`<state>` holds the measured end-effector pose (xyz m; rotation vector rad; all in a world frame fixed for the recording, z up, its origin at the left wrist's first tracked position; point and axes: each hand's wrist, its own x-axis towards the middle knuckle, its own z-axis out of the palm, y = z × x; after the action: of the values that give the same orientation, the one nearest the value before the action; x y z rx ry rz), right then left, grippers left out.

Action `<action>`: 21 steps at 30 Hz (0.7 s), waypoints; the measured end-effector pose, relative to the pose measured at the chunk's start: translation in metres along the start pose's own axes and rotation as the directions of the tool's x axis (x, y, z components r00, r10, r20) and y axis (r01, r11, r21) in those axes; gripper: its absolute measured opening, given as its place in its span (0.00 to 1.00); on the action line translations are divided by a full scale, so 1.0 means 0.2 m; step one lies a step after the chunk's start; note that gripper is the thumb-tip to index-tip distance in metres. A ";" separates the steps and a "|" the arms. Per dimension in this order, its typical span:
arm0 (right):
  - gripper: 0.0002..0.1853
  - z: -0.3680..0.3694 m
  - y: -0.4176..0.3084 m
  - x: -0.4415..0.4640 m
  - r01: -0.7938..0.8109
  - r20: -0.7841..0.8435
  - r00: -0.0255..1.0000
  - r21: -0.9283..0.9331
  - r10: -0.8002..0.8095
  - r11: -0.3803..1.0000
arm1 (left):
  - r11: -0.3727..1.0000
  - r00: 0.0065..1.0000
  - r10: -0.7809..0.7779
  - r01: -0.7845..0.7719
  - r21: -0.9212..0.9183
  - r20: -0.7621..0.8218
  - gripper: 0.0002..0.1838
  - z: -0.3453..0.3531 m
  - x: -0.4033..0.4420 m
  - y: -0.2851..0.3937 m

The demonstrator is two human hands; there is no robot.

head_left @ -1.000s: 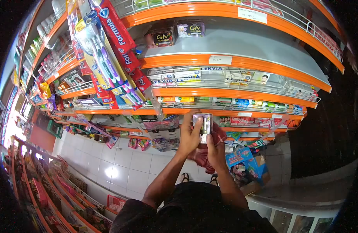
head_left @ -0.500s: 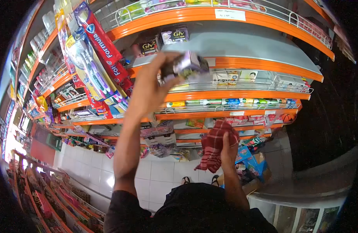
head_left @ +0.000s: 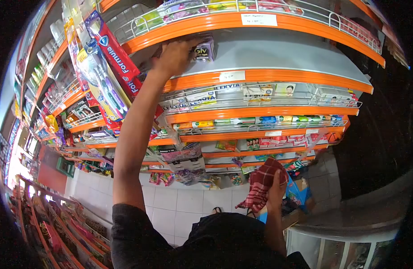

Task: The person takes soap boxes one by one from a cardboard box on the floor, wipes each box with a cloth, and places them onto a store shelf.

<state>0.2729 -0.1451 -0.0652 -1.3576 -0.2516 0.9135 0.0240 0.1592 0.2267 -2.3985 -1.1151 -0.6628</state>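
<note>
My left hand [head_left: 174,57] reaches onto the grey upper shelf [head_left: 269,51], its fingers around or against a purple-and-black Giv box [head_left: 204,50] at the shelf's left part. The fingertips and whatever lies behind them are partly hidden. Lower right, my right hand [head_left: 276,192] is closed on a red checked cloth [head_left: 261,184], which hangs to the left of the fingers.
Toothbrush packs [head_left: 101,74] and red Formula packs [head_left: 112,51] hang left of the shelf. Below are Lervia boxes [head_left: 202,97] behind a wire rail. A blue carton [head_left: 297,192] stands on the floor at the right, near a glass-fronted counter [head_left: 350,244].
The two hands have parted. My left hand has carried a small box up to the upper shelf, while my right hand with the cloth has moved down and to the right.
</note>
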 end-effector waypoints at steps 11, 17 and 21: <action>0.28 -0.14 0.25 0.15 -0.077 -0.164 0.985 -0.094 0.061 0.993 | 1.000 0.996 -0.021 0.021 -0.002 -0.088 0.18 0.06 0.03 -0.02; 0.29 -0.20 0.23 0.09 -0.087 -0.090 0.992 0.009 0.088 0.996 | 0.998 0.994 -0.063 0.065 0.024 -0.086 0.19 0.04 0.01 0.01; 0.19 -0.18 0.06 -0.03 -0.156 0.028 0.986 0.462 0.162 0.873 | 0.993 0.962 -0.053 0.079 0.089 -0.269 0.19 -0.02 -0.11 0.17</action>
<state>0.2872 -0.1766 -0.0839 -0.9447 0.0911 1.0251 0.0369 0.1232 0.2122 -2.1209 -1.0888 -0.9012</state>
